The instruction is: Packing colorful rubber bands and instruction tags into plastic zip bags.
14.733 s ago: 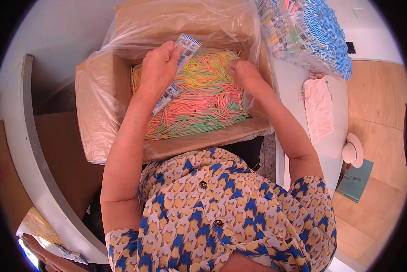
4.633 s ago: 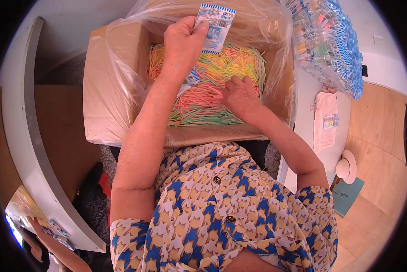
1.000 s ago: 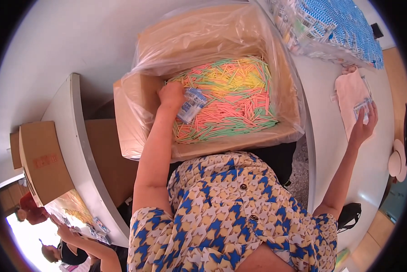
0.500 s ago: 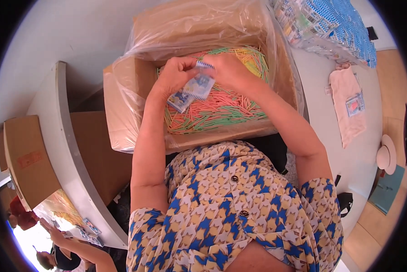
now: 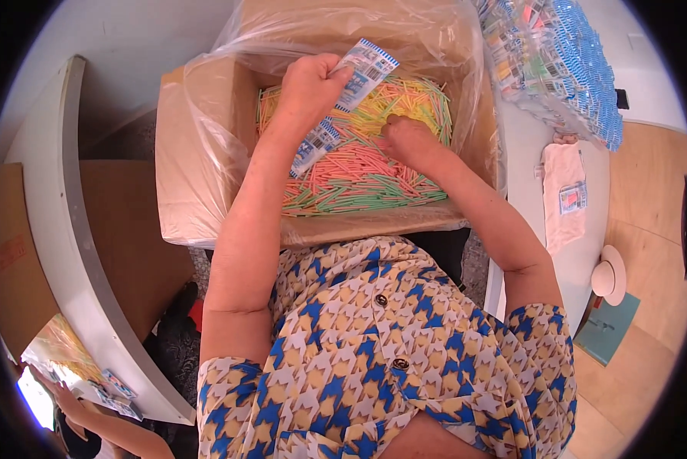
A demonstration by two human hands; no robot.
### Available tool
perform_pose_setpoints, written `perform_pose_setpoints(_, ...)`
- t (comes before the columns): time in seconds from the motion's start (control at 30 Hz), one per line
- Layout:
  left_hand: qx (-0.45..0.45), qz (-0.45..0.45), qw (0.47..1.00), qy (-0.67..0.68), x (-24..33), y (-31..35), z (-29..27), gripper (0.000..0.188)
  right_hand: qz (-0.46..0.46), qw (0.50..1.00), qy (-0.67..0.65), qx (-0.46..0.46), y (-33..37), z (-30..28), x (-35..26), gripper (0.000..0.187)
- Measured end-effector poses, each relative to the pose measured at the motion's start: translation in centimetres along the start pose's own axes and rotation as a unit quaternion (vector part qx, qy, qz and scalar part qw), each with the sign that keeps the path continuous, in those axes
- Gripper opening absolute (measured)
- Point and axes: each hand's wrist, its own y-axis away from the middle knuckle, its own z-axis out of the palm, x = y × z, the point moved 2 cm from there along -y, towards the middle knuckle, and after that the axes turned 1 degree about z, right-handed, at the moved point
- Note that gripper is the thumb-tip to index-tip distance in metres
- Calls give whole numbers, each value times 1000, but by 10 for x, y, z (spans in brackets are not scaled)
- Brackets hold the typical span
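My left hand (image 5: 309, 88) is closed on the lower end of a small clear plastic packet (image 5: 365, 70) with blue print and a blue-and-white striped end, held raised over an open cardboard box (image 5: 206, 153). Inside the box lies a thick layer of thin sticks (image 5: 359, 164) in pink, green and yellow. My right hand (image 5: 411, 141) is down among them where pink meets yellow. Its fingers are curled together, and what they grip is hidden. More of the printed packets (image 5: 315, 148) lie on the sticks, beside my left wrist.
A clear plastic liner (image 5: 221, 115) drapes over the box walls. To the right, a large bag of packets (image 5: 558, 69) stands on a white table (image 5: 521, 164) with a pink cloth (image 5: 564, 222). A pale hat (image 5: 610, 275) lies farther right. At lower left, another person's arm (image 5: 106, 428) shows beyond a white panel (image 5: 91, 268).
My hands were together at a packet over the sticks. Now my left hand has lifted the packet up and away, and my right hand has separated and dropped into the sticks.
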Motion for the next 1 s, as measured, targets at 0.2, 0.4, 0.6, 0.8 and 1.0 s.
perform_pose_setpoints(0.2,-29,-24,999,-26,2,0,0,17,-50,998,-11,-19,-2,8,-1,13)
perform_pose_setpoints(0.4,-47,-43,998,26,1,1,2,18,-12,998,-58,11,-1,11,16,9)
perform_pose_setpoints(0.6,-57,-59,990,113,5,9,-1,17,78,959,-260,80,11,-33,36,17)
perform_pose_setpoints(0.8,-93,-90,986,102,14,18,1,11,214,720,-653,99,30,-56,54,13)
perform_pose_setpoints(1.0,-123,-71,983,118,23,21,7,6,197,588,-777,110,45,-81,36,12)
